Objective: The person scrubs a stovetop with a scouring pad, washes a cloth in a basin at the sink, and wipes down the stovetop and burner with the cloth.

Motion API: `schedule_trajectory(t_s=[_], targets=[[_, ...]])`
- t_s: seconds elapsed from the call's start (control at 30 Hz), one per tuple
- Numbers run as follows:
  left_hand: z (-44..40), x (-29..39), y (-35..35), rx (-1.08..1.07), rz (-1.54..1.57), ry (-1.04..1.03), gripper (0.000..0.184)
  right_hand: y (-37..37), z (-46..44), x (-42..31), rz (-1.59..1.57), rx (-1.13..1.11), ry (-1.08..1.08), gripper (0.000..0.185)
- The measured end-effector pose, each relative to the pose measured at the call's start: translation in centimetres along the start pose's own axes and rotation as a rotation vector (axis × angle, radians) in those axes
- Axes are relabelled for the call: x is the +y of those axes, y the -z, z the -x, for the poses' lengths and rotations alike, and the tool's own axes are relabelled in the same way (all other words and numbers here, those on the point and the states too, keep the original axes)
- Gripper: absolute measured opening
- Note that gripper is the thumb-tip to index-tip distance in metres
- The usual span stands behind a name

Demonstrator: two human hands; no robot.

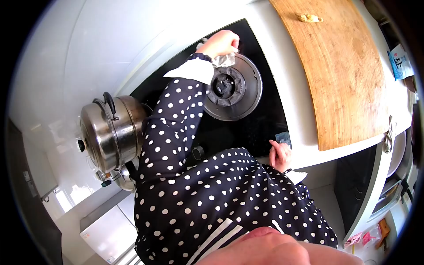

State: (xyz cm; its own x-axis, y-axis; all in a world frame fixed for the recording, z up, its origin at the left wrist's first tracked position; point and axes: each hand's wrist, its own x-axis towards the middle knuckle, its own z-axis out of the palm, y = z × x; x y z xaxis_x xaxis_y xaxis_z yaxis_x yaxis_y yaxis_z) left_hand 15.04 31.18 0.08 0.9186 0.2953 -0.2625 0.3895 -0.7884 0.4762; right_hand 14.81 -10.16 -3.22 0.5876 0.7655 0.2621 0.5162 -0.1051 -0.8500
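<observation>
My left hand (222,44) is closed, reaching to the far rim of the gas burner (255,90) on the black glass hob (229,134). A crumpled white cloth or paper towel (224,60) is bunched under the fingers, partly hidden by them, and touches the metal burner pan. By the hob's right front corner, my right hand (281,156) has loosely bent fingers, slightly apart, and holds nothing visible. Close to those fingertips is a small bluish-grey label or patch (283,139). A round black knob (198,153) sits near my body.
On the left stands a tall steel pot (117,130) with black handles, close to my left sleeve. A wooden cutting board (344,84) lies on the right counter with a ginger-like piece (310,18) on it. Behind it is a blue-white packet (400,62).
</observation>
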Motion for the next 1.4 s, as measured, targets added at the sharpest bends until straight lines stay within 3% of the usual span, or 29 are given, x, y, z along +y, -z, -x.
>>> schedule_trajectory(t_s=[0.1, 0.17, 0.3, 0.47, 0.6, 0.77, 0.9, 1.1, 1.23, 1.37, 1.4], targets=[[-0.3, -1.2, 0.1, -0.046, 0.003, 0.005, 0.010, 0.3, 0.0, 0.0, -0.015, -0.022, -0.007, 0.027], [0.2, -2.3, -0.1, -0.025, 0.047, 0.155, 0.007, 0.3, 0.0, 0.0, -0.018, -0.017, -0.010, 0.026], [-0.1, 1.5, -0.1, 0.017, -0.048, 0.022, 0.007, 0.0, 0.1, -0.4, -0.009, -0.004, -0.010, 0.026], [0.4, -2.1, 0.3, -0.043, -0.053, 0.148, 0.007, 0.2, -0.2, 0.0, -0.015, 0.007, 0.002, 0.027], [-0.6, 1.0, -0.6, 0.006, -0.018, -0.026, 0.011, 0.0, 0.2, 0.1, -0.025, -0.008, -0.006, 0.027], [0.2, -2.4, 0.3, -0.033, -0.116, 0.100, 0.009, 0.3, -0.1, 0.2, -0.056, -0.008, 0.020, 0.026], [0.0, 0.4, -0.6, 0.031, -0.089, -0.006, 0.008, 0.0, 0.1, 0.2, -0.024, 0.000, 0.015, 0.026], [0.2, -0.2, 0.0, 0.010, -0.077, 0.110, 0.010, 0.2, 0.0, 0.2, -0.037, -0.004, 0.016, 0.028], [-0.5, 3.2, -0.2, -0.037, -0.053, 0.030, 0.012, 0.2, 0.1, 0.2, -0.043, -0.014, 0.008, 0.028], [0.2, -1.1, 0.0, -0.012, -0.068, 0.030, 0.008, 0.2, 0.2, 0.3, -0.067, 0.015, -0.003, 0.028], [0.8, -1.4, 0.4, -0.010, -0.107, 0.127, 0.006, 0.2, 0.1, 0.2, -0.072, 0.018, -0.001, 0.028]])
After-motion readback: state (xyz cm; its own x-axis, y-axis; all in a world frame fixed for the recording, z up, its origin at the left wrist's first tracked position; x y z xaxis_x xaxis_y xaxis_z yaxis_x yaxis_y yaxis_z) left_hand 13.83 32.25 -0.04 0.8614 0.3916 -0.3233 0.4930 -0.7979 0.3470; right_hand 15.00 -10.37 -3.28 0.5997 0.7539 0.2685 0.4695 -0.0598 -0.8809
